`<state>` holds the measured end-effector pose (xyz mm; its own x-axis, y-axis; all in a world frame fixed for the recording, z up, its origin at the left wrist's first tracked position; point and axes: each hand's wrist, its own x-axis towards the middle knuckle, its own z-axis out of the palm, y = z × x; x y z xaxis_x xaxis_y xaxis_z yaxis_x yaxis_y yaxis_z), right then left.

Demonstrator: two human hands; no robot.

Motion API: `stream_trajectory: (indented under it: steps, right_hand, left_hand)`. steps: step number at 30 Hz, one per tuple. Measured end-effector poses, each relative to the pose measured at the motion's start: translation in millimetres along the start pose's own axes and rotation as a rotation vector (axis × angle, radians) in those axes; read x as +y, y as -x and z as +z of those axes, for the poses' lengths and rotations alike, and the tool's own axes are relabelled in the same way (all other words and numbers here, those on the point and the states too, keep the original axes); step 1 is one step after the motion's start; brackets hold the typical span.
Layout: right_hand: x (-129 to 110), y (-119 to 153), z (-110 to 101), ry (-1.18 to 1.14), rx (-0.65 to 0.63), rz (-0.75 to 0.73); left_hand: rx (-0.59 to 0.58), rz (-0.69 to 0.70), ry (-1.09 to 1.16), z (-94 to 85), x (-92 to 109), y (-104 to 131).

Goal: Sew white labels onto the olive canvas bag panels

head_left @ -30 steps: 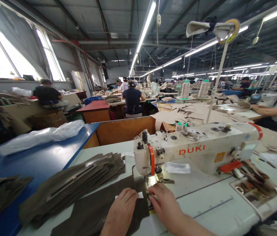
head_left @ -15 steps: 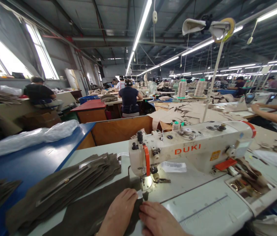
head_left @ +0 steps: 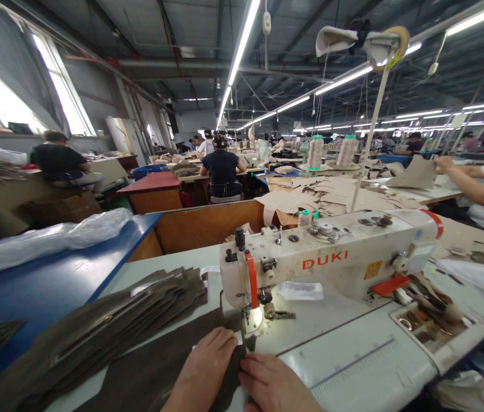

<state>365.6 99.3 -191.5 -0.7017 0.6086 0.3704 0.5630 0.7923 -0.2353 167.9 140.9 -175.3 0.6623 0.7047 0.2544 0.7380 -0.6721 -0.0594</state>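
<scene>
Counts: left hand (head_left: 207, 361), 1; right hand (head_left: 270, 379), 1. Dark cloth panel (head_left: 151, 360) at the hands, 1; dark cloth stacks (head_left: 139, 316), 2. Foreground sewing machine (head_left: 332, 246), 1; large thread cones (head_left: 316, 151) beyond it, 2. Parts tray (head_left: 460, 347), 1; ruler scale (head_left: 357, 363), 1. Blue table (head_left: 96, 263), 1; red-topped table (head_left: 151, 182), 1.

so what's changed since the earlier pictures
The right hand has drawn back toward the person from the lit end of the sewing machine, to the right edge of the dark cloth. At right, a co-worker's hand now holds up a beige piece. The left hand stays on the dark cloth; the stack beside it is unchanged.
</scene>
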Motion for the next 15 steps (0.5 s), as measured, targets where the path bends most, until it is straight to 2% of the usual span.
stream_trajectory:
  steps: [7, 15]
  right_hand:
    - [-0.2, 0.6, -3.0, -0.018, -0.001, 0.005]
    - [-2.8, -0.9, -9.0, -0.022, -0.037, 0.023]
  left_hand:
    - [0.023, 0.034, -0.03, 5.5, -4.4, -1.0]
    - [0.037, 0.057, -0.034, 3.5, -3.3, -0.7]
